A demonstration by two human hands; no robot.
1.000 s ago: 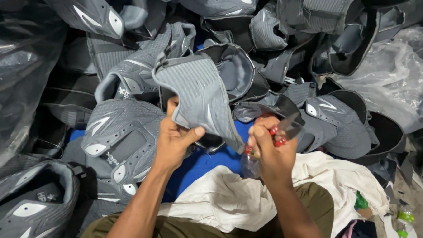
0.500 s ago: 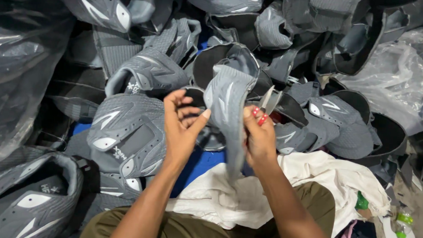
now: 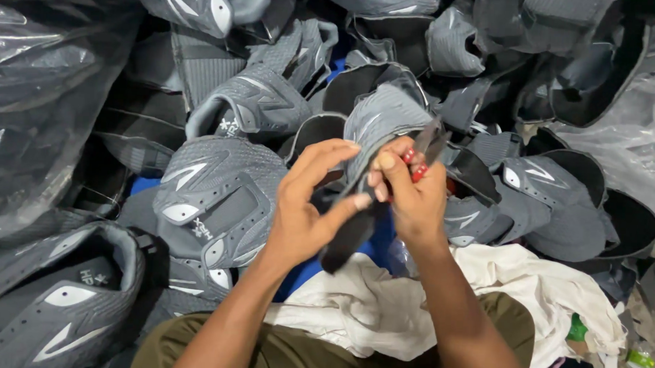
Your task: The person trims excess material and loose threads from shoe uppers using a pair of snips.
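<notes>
Left hand point(image 3: 304, 220) and right hand point(image 3: 408, 191) pinch a grey shoe upper point(image 3: 378, 124); right hand also grips red-handled snips point(image 3: 420, 162), above heaped grey uppers point(image 3: 216, 194), clear plastic bags point(image 3: 37, 83), white cloth point(image 3: 351, 310)

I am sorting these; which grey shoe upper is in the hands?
The grey shoe upper pinched between left hand and right hand; the others lie piled, untouched.

The shoe upper point(image 3: 378, 127) is between both hands; the plastic bag point(image 3: 44, 98) lies left, the cloth point(image 3: 366, 311) near.
</notes>
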